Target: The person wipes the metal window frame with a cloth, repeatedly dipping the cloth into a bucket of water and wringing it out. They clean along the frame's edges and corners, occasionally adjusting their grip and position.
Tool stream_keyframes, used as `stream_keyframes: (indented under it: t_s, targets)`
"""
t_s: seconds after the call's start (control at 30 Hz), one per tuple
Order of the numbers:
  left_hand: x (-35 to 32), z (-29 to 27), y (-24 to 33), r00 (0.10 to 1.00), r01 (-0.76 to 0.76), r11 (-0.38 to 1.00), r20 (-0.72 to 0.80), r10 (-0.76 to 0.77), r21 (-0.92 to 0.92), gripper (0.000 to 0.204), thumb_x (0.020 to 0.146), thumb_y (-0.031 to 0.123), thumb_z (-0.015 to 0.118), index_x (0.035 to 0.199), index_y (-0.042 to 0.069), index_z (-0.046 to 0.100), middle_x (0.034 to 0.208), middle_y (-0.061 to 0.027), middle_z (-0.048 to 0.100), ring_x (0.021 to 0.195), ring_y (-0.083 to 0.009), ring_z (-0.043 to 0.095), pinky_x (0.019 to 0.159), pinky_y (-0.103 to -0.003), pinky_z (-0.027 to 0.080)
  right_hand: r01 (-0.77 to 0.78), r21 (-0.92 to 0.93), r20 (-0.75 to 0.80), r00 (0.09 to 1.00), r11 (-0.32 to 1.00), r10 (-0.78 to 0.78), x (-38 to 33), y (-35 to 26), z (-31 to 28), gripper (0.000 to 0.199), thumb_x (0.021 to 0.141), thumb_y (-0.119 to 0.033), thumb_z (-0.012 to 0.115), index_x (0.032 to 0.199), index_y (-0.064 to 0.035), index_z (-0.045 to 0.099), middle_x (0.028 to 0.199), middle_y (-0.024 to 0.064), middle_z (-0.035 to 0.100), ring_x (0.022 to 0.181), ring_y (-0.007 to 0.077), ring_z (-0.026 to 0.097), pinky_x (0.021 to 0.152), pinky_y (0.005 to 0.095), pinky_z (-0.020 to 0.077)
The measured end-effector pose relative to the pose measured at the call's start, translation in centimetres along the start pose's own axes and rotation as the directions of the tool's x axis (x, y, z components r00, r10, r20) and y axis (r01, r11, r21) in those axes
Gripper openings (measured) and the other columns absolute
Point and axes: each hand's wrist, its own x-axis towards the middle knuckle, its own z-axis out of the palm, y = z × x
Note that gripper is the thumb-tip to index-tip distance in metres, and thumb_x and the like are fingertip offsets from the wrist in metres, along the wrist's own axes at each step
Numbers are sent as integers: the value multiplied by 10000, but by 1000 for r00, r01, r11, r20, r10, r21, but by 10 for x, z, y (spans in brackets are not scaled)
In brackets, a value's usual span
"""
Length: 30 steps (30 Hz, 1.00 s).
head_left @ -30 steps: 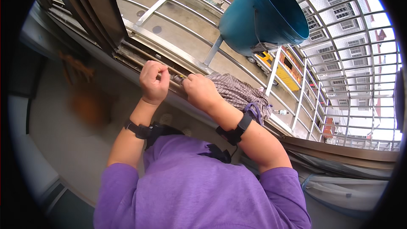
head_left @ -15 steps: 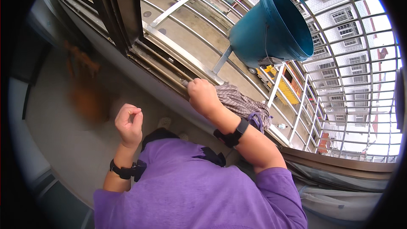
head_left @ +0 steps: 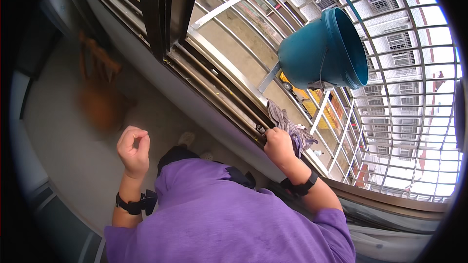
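Observation:
My right hand (head_left: 279,144) is closed on a grey-brown striped cloth (head_left: 288,125) at the window track (head_left: 225,89). A small dark bit of the cloth pokes out ahead of my fist, down in the track. The rest lies bunched over the outer sill beside the hand, with a purple patch near my knuckles. My left hand (head_left: 133,152) is raised over the floor in front of me, its thumb and fingers curled together. Nothing shows in it, and it touches nothing.
Beyond the sill, a teal bucket (head_left: 312,53) rests on the metal window cage (head_left: 343,126). The dark window frame (head_left: 168,14) stands at the upper left. A blurred orange-brown object (head_left: 102,104) is on the floor at left. My shoe (head_left: 186,139) shows below the wall.
My right hand has slid along the track toward the lower right, and the cloth is bunched up more. My left hand keeps its curled pose. The view has shifted a little.

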Motion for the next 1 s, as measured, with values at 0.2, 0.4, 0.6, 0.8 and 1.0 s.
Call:
stream_keyframes:
  t_s: [0.2, 0.4, 0.6, 0.8, 1.0]
  targets:
    - [6, 4, -4, 990, 134, 969, 67, -123, -205, 109, 802, -110, 540, 835, -9, 564, 827, -32, 524, 694, -72, 456, 608, -201, 378, 235, -8, -230, 946, 972, -231, 106, -77, -5, 80, 687, -33, 580, 765, -25, 591, 792, 156, 596, 759, 319, 607, 686, 411, 523]
    - [46, 16, 19, 963, -185, 980, 184, 196, -73, 106, 728, -96, 594, 783, -8, 574, 705, -98, 564, 614, -198, 535, 554, -280, 422, -18, 64, -52, 998, 998, 21, 48, -39, -16, 159, 713, -20, 569, 842, -47, 658, 790, 156, 618, 777, 351, 631, 703, 438, 526]
    - [34, -3, -14, 974, 114, 987, 208, -88, -113, 118, 766, -128, 551, 813, -21, 569, 798, -80, 554, 690, -136, 507, 616, -234, 420, -329, 1, 32, 944, 944, 329, -90, 51, 4, 112, 706, 9, 585, 810, -21, 614, 796, 162, 608, 777, 359, 620, 709, 437, 514]
    - [24, 1, -25, 934, 276, 946, 278, -223, -168, 99, 824, -95, 537, 841, 2, 550, 854, -33, 505, 732, -76, 451, 647, -194, 372, -244, 1, -116, 963, 970, 243, -70, 31, 17, 131, 701, 20, 573, 808, -31, 628, 733, 135, 555, 730, 337, 579, 687, 430, 482]
    - [37, 60, 11, 887, 219, 955, 449, -109, -202, 117, 750, -126, 558, 807, -26, 576, 786, -82, 557, 693, -136, 519, 625, -234, 423, -116, -22, -11, 993, 993, 116, 53, -55, -3, 95, 640, -104, 640, 698, -29, 645, 724, 146, 606, 690, 276, 627, 617, 371, 536]
